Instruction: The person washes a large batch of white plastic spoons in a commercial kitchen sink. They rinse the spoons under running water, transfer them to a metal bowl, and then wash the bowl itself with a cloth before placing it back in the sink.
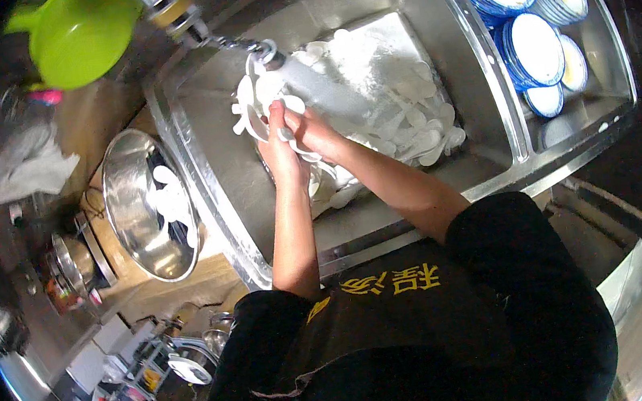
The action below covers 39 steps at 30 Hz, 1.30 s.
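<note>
Both my hands are together over the left part of a stainless-steel sink. A cluster of white spoons is gripped in my left hand, bowls fanned upward. My right hand presses against it from the right, with spoons also between its fingers; where one hand's grip ends is hard to tell. Just above the cluster is the tap's spray nozzle, which throws a wide stream of water to the right. Many more white spoons lie heaped in the sink under it.
Left of the sink, a steel bowl holds more white spoons. Blue-rimmed dishes stand stacked in the right sink compartment, past a steel divider. A green plastic basin or scoop is at upper left.
</note>
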Available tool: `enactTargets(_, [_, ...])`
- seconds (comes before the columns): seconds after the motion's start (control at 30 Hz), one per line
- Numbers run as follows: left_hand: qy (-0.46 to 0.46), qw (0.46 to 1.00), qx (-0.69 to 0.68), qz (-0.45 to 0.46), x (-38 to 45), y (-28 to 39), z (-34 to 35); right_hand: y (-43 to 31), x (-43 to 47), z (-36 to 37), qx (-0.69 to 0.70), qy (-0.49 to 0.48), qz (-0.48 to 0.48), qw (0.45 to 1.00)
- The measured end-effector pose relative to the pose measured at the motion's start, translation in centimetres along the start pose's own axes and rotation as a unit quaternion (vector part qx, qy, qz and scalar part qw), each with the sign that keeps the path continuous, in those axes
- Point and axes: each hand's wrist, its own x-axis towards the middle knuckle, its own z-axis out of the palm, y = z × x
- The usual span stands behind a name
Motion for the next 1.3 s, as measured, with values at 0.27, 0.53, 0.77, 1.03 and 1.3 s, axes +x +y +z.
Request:
enactTargets(0.27, [0.038, 0.987, 0.088, 0.129, -1.7, 3.2, -3.6, 1.4, -0.8, 3.7, -0.113, 0.025, -0.004, 0.993])
enactTargets(0.53, [-0.033, 0.993, 0.104, 0.041, -1.7, 2.9, -7.8, 3.7, -3.0, 5.4, -0.048, 0.080, 0.032, 0.995])
enactTargets(0.77, [-0.029, 0.973, -0.097, 0.207, -2.4, 13.4, -12.3, 1.3, -2.0, 18.2, -0.137, 0.029, -0.045, 0.989])
enactTargets(1.03, [0.083, 0.990, 0.005, 0.117, 6.0, 21.1, -27.5, 8.4, 5.1, 33.0, -0.207, -0.149, -0.028, 0.967])
enactTargets(1.3, [0.049, 0.991, -0.116, -0.046, 14.4, 11.9, -35.1, 21.7, 14.1, 29.2, -0.429, 0.022, 0.093, 0.898])
